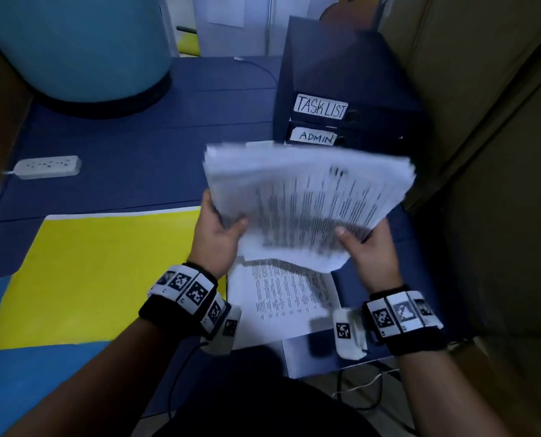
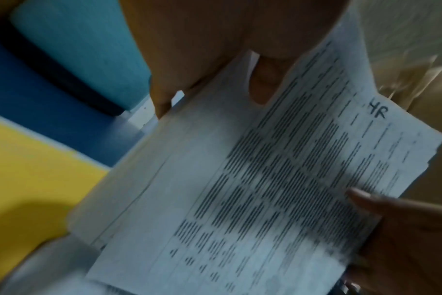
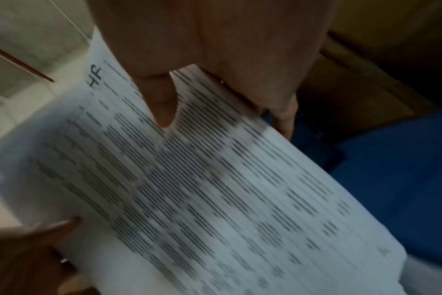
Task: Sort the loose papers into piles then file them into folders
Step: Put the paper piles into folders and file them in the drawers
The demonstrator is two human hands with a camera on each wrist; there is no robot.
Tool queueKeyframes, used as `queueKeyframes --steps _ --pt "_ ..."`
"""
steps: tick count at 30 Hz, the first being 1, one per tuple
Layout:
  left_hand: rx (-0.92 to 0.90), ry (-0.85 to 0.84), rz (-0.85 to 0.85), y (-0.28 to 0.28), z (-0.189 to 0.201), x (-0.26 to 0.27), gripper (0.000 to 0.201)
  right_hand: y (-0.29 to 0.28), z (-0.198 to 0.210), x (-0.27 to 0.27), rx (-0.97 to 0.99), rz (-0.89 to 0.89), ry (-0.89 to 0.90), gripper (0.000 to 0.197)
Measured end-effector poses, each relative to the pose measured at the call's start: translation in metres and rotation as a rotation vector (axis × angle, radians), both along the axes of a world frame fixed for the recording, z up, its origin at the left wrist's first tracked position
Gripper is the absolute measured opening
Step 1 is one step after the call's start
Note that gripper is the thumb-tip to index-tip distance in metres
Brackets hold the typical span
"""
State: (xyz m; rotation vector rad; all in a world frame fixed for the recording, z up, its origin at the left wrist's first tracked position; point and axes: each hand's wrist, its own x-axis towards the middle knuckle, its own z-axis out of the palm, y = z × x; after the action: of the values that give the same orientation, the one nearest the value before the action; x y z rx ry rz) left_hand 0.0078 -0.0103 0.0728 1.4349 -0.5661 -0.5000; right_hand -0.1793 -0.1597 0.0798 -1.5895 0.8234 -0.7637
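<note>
A thick stack of printed papers [image 1: 307, 200] hangs in the air above the blue desk, blurred by motion. My left hand [image 1: 220, 231] grips its left edge, thumb on top and fingers underneath. At the right edge my right hand [image 1: 362, 244] holds it the same way. Up close the top sheet [image 2: 278, 189] carries a handwritten "HR" near one corner, also readable on the same sheet [image 3: 189, 179] in the right wrist view. A yellow folder [image 1: 89, 279] lies flat on the desk to the left. More printed sheets [image 1: 288, 294] lie on the desk under the stack.
A dark drawer unit [image 1: 341, 99] labelled TASK LIST and ADMIN stands just beyond the stack. A white power strip [image 1: 47, 167] lies at the left of the desk. A large light-blue cylinder [image 1: 80, 45] stands at the back left. Brown cardboard [image 1: 499, 152] walls the right side.
</note>
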Motion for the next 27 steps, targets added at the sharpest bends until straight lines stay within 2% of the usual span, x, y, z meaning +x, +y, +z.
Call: queueKeyframes --steps 2,5,8,11,14,20,25,27 --pt "0.13 0.055 -0.012 0.003 -0.025 -0.005 0.058 0.01 -0.022 -0.003 0.078 0.016 0.073 0.057" --pt "0.348 0.025 0.027 0.005 -0.051 -0.007 0.057 0.021 -0.049 0.0 0.16 -0.008 0.179 0.062" --pt "0.342 -0.037 0.062 0.001 -0.055 -0.005 0.048 0.021 -0.052 0.007 0.171 -0.058 0.229 0.057" --pt "0.317 -0.084 0.123 -0.006 -0.045 -0.002 0.036 0.016 -0.043 0.011 0.126 -0.062 0.242 0.041" --pt "0.279 -0.132 0.102 -0.004 -0.036 -0.004 0.032 0.012 -0.045 0.008 0.094 -0.051 0.258 0.04" --pt "0.521 -0.096 -0.065 0.005 -0.072 -0.004 0.036 0.021 -0.069 0.009 0.155 0.024 0.453 0.04" --pt "0.563 -0.142 0.012 0.012 -0.064 0.006 0.031 0.02 -0.052 0.027 0.145 0.017 0.438 0.018" --pt "0.559 -0.132 0.071 0.025 -0.064 0.016 0.031 0.028 -0.045 0.041 0.153 0.057 0.414 0.023"
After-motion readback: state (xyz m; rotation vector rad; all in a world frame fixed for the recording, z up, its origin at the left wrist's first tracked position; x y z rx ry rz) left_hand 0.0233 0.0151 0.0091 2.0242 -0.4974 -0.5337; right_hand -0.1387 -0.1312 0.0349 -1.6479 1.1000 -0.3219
